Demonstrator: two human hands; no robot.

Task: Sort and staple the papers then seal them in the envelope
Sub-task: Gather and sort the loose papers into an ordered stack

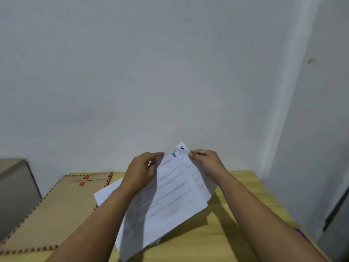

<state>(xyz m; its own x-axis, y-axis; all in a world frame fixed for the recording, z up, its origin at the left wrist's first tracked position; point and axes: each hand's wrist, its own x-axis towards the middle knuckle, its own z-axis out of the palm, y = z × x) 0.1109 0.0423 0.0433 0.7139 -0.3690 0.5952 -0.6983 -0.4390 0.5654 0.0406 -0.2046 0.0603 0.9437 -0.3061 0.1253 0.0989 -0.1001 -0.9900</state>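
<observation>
I hold a loose stack of white printed papers (170, 197) lifted above the wooden table (222, 233). My left hand (140, 170) grips the stack's top left corner, and my right hand (204, 160) pinches the top right corner. Handwritten blue numbers mark the fanned top corners; a 5 shows on the rear sheet. A brown envelope (56, 210) with a striped border and two red string buttons lies flat on the table at the left. One more white sheet (107, 193) rests partly on the envelope, under my left forearm. No stapler is in view.
A plain white wall rises right behind the table. A grey box or cabinet (15, 188) stands at the far left. Something purple (302, 233) peeks out at the table's right edge behind my right arm.
</observation>
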